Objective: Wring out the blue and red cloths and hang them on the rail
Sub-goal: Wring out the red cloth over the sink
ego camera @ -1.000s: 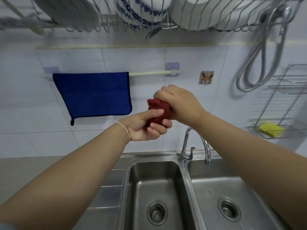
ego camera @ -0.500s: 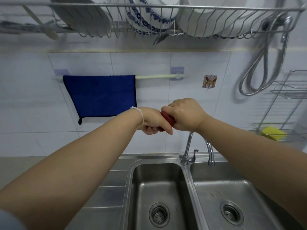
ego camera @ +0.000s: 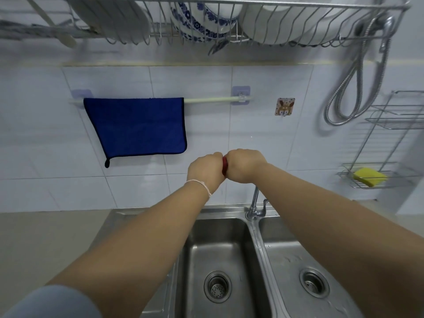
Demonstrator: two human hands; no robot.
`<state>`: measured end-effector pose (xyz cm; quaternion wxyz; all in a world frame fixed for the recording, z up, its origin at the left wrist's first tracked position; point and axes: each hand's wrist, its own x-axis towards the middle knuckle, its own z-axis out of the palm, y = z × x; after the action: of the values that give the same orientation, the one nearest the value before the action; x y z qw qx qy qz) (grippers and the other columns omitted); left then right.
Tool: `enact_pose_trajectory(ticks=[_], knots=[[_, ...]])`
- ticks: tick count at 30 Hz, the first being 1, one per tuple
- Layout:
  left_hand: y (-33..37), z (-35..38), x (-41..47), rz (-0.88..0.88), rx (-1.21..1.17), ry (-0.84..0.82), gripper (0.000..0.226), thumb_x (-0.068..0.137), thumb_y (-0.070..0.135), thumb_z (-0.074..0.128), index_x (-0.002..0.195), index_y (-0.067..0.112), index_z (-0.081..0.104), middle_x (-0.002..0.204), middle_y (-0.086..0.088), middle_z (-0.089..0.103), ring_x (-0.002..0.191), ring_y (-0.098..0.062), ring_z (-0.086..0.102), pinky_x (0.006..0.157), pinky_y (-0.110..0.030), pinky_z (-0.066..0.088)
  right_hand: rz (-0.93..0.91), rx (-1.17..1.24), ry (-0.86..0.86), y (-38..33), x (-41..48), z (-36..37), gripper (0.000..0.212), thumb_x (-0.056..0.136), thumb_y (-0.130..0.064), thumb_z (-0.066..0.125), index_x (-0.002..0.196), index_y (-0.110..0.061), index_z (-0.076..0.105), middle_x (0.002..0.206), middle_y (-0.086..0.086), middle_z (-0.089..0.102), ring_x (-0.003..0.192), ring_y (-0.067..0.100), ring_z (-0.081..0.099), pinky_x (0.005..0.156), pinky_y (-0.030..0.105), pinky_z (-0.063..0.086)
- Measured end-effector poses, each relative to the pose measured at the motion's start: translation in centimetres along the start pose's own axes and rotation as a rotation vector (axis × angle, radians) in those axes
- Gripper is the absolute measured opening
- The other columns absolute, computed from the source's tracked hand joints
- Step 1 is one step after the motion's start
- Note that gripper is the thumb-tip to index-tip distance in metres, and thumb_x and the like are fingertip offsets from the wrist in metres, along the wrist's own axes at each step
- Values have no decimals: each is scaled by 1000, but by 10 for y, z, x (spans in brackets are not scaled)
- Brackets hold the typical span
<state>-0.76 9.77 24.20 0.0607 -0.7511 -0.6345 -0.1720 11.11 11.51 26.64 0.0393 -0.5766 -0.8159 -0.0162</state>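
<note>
Now both fists, left hand (ego camera: 205,169) and right hand (ego camera: 243,165), close tight around the red cloth (ego camera: 225,165) mid-frame; soft, probably soggy, best gripped at both ends.

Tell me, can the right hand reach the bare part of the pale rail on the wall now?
Probably yes: the bare stretch of the pale rail lies open above the right hand, with nothing between. But both hands are clenched on the red cloth.

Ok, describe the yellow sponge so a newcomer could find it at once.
Start at the double sink and look right, up the tiled wall, to the wire corner shelf. On its lowest tier lies the sponge, the only yellow thing among bare metal wires.
</note>
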Motion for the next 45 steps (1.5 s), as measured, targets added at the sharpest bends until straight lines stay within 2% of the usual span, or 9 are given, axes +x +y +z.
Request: enact_pose_trajectory(ticks=[6, 12, 16, 23, 37, 45], knots=[[-5, 5, -2, 43, 67, 45, 14, 90, 12, 50, 104, 8, 52, 92, -9, 65, 67, -25, 49, 56, -31, 35, 56, 165, -83, -3, 2, 3, 22, 83, -28, 46, 83, -19, 66, 79, -2, 65, 75, 22, 60, 67, 28, 46], [-9, 6, -7, 71, 147, 53, 16, 93, 13, 51, 108, 8, 52, 96, -9, 65, 70, -26, 53, 57, -32, 36, 96, 312, -146, -8, 0, 9, 11, 79, -16, 50, 70, -14, 57, 65, 0, 57, 64, 22, 54, 59, 27, 41], [-11, 7, -9, 83, 153, 52, 16, 93, 14, 53, 107, 8, 51, 96, -9, 64, 69, -25, 50, 57, -32, 36, 101, 387, -146, -9, -1, 15, 14, 76, -10, 50, 62, -14, 52, 60, 2, 53, 62, 23, 51, 58, 28, 39], [-11, 11, -12, 88, 173, 45, 15, 92, 11, 53, 106, 8, 51, 94, -9, 63, 68, -25, 48, 57, -32, 37, 103, 460, -149, -9, -5, 21, 20, 77, -6, 50, 59, -13, 48, 56, 2, 49, 55, 19, 44, 54, 27, 34], [-10, 8, -10, 129, 253, 61, 13, 94, 14, 51, 106, 10, 49, 92, -7, 62, 65, -25, 48, 53, -32, 35, 92, 599, -145, -4, -3, 25, 20, 73, 1, 47, 56, -9, 47, 56, 6, 48, 58, 22, 43, 54, 27, 33], [-11, 7, -9, 134, 245, 68, 16, 92, 16, 53, 107, 11, 50, 94, -7, 63, 67, -24, 49, 55, -32, 35, 95, 602, -129, -5, -2, 27, 19, 75, -2, 49, 58, -11, 46, 57, 4, 49, 56, 20, 43, 53, 27, 32]])
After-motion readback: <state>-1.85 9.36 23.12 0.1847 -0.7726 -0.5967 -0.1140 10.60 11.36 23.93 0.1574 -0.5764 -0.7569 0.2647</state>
